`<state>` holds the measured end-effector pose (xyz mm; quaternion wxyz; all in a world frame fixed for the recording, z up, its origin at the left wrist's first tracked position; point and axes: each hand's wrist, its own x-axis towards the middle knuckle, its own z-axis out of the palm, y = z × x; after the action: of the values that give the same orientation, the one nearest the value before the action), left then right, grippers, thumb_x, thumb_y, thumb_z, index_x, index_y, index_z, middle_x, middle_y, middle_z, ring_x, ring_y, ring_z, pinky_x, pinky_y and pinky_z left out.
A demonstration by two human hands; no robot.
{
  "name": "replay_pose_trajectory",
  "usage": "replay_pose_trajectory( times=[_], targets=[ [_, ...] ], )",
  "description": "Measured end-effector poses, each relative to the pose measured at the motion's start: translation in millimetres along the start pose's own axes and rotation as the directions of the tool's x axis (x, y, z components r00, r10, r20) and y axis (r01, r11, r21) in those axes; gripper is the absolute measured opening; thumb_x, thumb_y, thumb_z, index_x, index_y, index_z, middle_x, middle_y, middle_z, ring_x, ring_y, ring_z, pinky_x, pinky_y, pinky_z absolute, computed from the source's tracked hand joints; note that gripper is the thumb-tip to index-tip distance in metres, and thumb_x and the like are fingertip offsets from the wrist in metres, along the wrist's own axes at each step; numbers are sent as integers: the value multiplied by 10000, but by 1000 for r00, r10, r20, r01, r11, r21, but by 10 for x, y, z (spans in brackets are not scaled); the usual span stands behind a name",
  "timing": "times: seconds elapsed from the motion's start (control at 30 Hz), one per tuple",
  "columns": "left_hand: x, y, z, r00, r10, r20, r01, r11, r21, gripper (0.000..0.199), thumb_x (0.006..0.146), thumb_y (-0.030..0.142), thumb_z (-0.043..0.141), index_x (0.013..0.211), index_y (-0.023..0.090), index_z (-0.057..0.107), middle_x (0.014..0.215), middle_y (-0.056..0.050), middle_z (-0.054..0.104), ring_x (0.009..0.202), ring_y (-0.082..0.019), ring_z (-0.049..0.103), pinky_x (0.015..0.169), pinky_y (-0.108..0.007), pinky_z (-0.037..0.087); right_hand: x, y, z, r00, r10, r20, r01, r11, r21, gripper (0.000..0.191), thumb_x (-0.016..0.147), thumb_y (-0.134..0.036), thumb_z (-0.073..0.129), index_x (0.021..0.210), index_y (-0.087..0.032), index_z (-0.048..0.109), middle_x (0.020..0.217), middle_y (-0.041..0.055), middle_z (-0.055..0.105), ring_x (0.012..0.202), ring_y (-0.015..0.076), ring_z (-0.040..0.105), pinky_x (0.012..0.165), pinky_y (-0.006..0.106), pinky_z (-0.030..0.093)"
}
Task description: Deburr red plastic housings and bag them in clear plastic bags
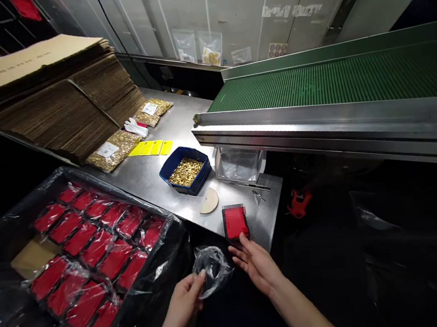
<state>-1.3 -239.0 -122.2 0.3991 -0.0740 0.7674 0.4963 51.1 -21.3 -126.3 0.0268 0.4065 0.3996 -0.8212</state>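
My left hand (pixel 185 301) pinches a crumpled clear plastic bag (pixel 215 271) between thumb and fingers, in front of the table edge. At the near corner of the metal table lies a red and black item (pixel 236 222). My right hand (pixel 256 261) is at its near edge, palm partly up and fingers apart, with the thumb touching or almost touching the item. Just beyond are a beige part-round disc (pixel 209 201) and a blue tray (pixel 166 176) of small gold pieces (pixel 186 171).
A black-lined box (pixel 169 215) of wrapped red items stands left. Behind are stacked cardboard (pixel 71 102), bags of gold pieces (pixel 115 149), yellow labels (pixel 151 148) and a clear bin (pixel 238 164). A green conveyor (pixel 312 85) juts over the table from the right.
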Motion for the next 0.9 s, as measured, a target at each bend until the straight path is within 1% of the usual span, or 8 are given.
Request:
replay_pose_trajectory(
  times=[0.17, 0.27, 0.33, 0.4, 0.47, 0.57, 0.7, 0.9],
  targets=[
    [99, 32, 129, 993, 89, -71, -82, 991, 103, 678, 761, 853, 554, 582, 203, 485, 508, 21, 502, 471, -152, 491, 513, -265, 370, 29, -80, 88, 983, -139, -121, 131, 989, -73, 596, 762, -667, 775, 1069, -164, 686, 1019, 96, 734, 824, 221, 738, 638, 270, 563],
    [129, 29, 152, 987, 135, -83, -119, 976, 181, 687, 814, 851, 482, 589, 202, 506, 518, 5, 529, 490, -177, 523, 513, -272, 372, -243, -293, -82, 935, -349, 60, 347, 872, -345, 443, 875, -564, 717, 1082, -173, 714, 962, 74, 745, 865, 235, 712, 759, 299, 550],
    [124, 61, 160, 982, 171, -84, -147, 960, 239, 701, 865, 838, 397, 593, 203, 513, 517, 0, 525, 491, -186, 520, 503, -275, 355, -456, -389, -207, 858, -394, 328, 512, 608, -607, 278, 970, -454, 621, 1056, -206, 712, 931, 50, 741, 861, 231, 696, 770, 299, 519],
    [95, 130, 177, 970, 226, -85, -190, 932, 308, 693, 924, 785, 341, 607, 200, 534, 548, -10, 538, 526, -198, 532, 519, -279, 348, -618, -396, -292, 792, -268, 549, 607, 248, -755, 143, 986, -304, 583, 1009, -222, 698, 912, 31, 733, 822, 224, 686, 713, 290, 474],
    [46, 221, 218, 946, 309, -100, -248, 885, 394, 607, 982, 673, 356, 658, 203, 565, 634, -23, 572, 616, -211, 556, 575, -284, 357, -703, -329, -322, 769, -121, 627, 627, -47, -778, 132, 930, -170, 598, 1016, -218, 686, 924, 27, 737, 785, 223, 683, 664, 291, 432],
    [-24, 342, 317, 887, 448, -114, -331, 788, 518, 403, 1006, 490, 435, 739, 223, 576, 764, -31, 581, 738, -218, 559, 669, -297, 365, -732, -215, -293, 778, -62, 625, 598, -233, -767, 181, 883, -110, 615, 1022, -209, 677, 938, 32, 743, 776, 231, 687, 641, 302, 405],
    [-38, 403, 413, 784, 616, -69, -441, 632, 638, 307, 1022, 390, 457, 783, 233, 571, 788, -32, 579, 753, -208, 569, 704, -306, 403, -752, -227, -292, 804, -156, 573, 552, -160, -818, 85, 956, -212, 582, 961, -218, 667, 882, 32, 731, 750, 224, 676, 634, 304, 387],
    [-65, 495, 436, 596, 803, 26, -609, 431, 665, 135, 1029, 205, 474, 1095, 227, 589, 928, -53, 671, 859, -216, 656, 794, -327, 507, -855, -213, -435, 894, -365, 259, 390, 353, -850, 269, 1017, -454, 529, 939, -244, 678, 835, 34, 712, 742, 209, 673, 654, 270, 434]
  ],
)
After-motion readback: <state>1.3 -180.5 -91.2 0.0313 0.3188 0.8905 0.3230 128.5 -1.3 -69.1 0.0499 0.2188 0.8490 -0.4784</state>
